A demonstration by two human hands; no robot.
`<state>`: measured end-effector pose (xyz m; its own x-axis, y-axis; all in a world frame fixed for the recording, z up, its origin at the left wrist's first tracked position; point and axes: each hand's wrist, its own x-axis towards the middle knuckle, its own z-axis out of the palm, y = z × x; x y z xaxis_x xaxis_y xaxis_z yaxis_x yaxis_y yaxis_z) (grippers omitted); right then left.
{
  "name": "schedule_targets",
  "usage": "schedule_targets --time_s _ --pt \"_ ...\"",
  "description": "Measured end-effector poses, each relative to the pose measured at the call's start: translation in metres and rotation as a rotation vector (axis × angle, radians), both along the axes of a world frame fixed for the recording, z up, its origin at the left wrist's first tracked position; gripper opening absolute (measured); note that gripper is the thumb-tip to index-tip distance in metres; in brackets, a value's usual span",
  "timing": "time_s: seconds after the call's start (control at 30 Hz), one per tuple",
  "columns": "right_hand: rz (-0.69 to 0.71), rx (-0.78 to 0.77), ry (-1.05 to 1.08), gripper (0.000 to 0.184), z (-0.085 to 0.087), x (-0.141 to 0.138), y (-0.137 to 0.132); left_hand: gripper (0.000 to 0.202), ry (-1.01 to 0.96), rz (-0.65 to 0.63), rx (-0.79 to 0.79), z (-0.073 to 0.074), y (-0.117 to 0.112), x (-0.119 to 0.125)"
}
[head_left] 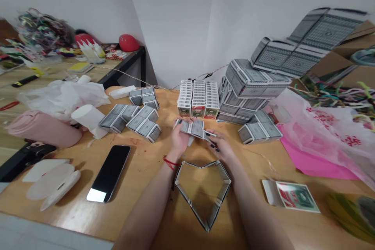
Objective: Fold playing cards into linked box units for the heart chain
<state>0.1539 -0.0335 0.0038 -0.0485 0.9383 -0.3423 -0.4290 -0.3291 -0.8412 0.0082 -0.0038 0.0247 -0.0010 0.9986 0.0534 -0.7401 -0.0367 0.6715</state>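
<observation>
Between my two hands, over the middle of the table, are grey patterned playing cards. My left hand, with a red string bracelet at the wrist, grips their left part. More cards are pinched by my right hand at the right end, its dark-nailed fingers closed round them. Below, between my forearms, a heart-shaped frame of joined cards stands on edge on the wood. Just beyond my hands are stacked card boxes in several columns.
Folded card blocks sit left; a tall stepped card stack rises right. A phone, a white open case, a pink roll and an opened card box lie around. Pink wrapping covers the right side.
</observation>
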Motion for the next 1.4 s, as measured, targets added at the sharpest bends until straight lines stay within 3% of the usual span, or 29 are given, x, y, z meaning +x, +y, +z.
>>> schedule_targets --time_s 0.13,0.2,0.27,0.43,0.57,0.73,0.87,1.0,1.13,1.4 --pt "-0.093 -0.032 0.265 0.029 0.01 0.016 0.002 0.042 0.209 0.029 0.202 -0.002 -0.004 0.004" --pt "-0.045 0.005 0.353 0.021 0.018 0.024 -0.001 0.034 0.314 0.098 0.229 -0.005 -0.003 0.004" --pt "0.028 0.049 0.394 0.032 0.023 0.031 -0.004 0.021 0.407 0.187 0.202 -0.007 -0.001 0.001" --pt "0.039 0.126 0.173 0.024 0.017 0.035 -0.006 0.026 0.592 0.156 0.023 -0.008 -0.002 -0.006" --pt "-0.084 0.181 0.029 0.035 0.005 0.028 0.0 0.027 0.741 0.17 0.011 -0.007 -0.003 -0.008" --pt "-0.263 0.165 -0.093 0.031 0.003 0.03 0.003 0.027 0.658 0.023 -0.014 -0.012 0.003 -0.011" --pt "-0.169 0.214 -0.137 0.031 0.004 0.034 0.001 0.034 0.553 -0.118 -0.069 -0.017 0.009 -0.016" --pt "-0.068 0.186 -0.167 0.033 0.003 0.034 -0.001 0.029 0.568 -0.179 -0.089 -0.021 0.012 -0.02" --pt "-0.079 0.192 -0.213 0.036 0.0 0.033 0.001 0.025 0.631 -0.217 -0.107 -0.017 0.012 -0.021" --pt "-0.08 0.255 -0.336 0.031 -0.004 0.031 0.002 0.029 0.549 -0.331 -0.18 -0.007 0.008 -0.02"
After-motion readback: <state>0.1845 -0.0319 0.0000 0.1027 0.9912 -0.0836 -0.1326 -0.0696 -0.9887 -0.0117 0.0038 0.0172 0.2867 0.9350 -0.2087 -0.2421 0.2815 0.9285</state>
